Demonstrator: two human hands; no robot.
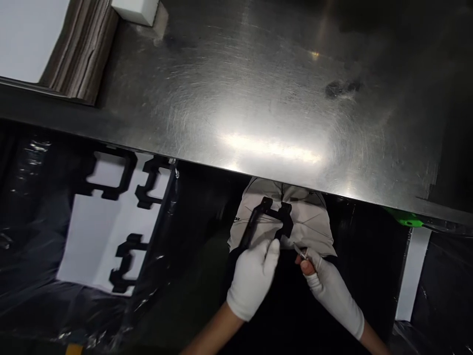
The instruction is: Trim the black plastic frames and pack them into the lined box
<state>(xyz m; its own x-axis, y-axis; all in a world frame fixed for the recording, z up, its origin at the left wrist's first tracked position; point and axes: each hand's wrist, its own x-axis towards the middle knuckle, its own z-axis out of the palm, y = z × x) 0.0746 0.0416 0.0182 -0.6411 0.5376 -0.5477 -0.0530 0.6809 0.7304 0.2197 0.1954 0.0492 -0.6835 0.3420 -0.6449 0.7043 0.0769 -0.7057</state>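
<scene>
Below the front edge of a steel table (pixel 266 98), my left hand (pixel 253 278), in a white glove, grips a black plastic bracket-shaped part (pixel 271 217) and holds it up over my lap. My right hand (pixel 332 291), also in a white glove with a fingertip bare, pinches a small thin metal tool (pixel 301 252) whose tip points at the lower right of the black part. A light grey garment (pixel 314 222) shows behind the part.
To the left, a bin lined with black plastic film (pixel 37 217) holds several similar black parts (pixel 125 264) on a white sheet. A stack of brown sheets (pixel 86 54) and a white block (pixel 136 10) sit at the table's far left. A green object (pixel 404 218) peeks out at the right.
</scene>
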